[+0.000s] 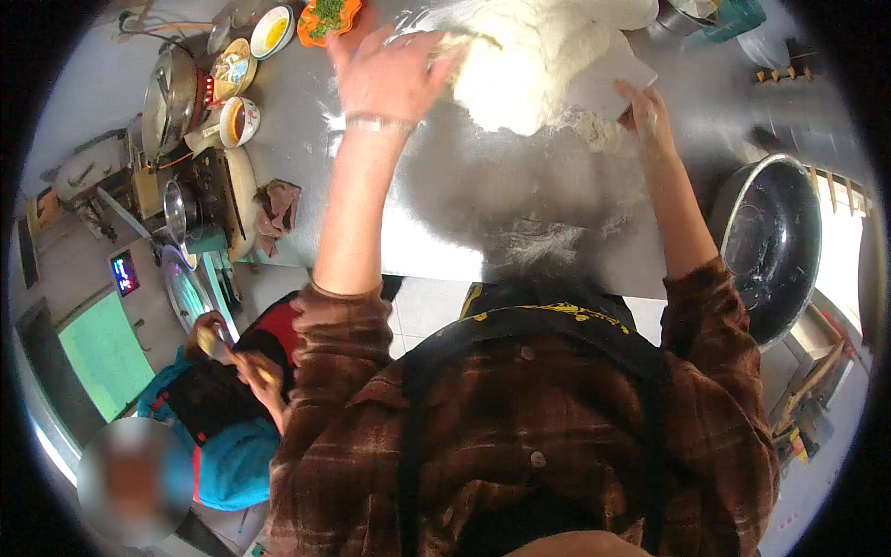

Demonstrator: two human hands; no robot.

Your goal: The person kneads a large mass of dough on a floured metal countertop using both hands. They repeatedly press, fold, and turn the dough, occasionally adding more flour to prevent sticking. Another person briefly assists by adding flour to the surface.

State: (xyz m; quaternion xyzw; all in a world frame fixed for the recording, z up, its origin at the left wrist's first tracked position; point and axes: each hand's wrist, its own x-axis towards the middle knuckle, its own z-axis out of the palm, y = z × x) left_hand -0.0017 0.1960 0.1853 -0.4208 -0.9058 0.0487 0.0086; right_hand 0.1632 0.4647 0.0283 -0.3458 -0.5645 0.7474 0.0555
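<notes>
A large pale mass of dough point(511, 76) lies on the floured metal worktop point(445, 174) ahead of me. My left hand point(393, 73) is at the dough's left edge, palm down with fingers spread; it is slightly blurred, and no held object shows in it. In my right hand point(647, 115) is a flat, whitish scraper-like sheet point(605, 76), gripped by its near corner against the right side of the dough. Loose flour point(543, 240) is scattered between the dough and the table's near edge.
Chopped greens fill an orange dish point(327, 21); beside it stand a bowl of yellow liquid point(271, 33) and a bowl of reddish sauce point(240, 122). A brown cloth point(278, 209) lies at left. A large dark basin point(769, 244) is at right. Another person point(230, 390) works at lower left.
</notes>
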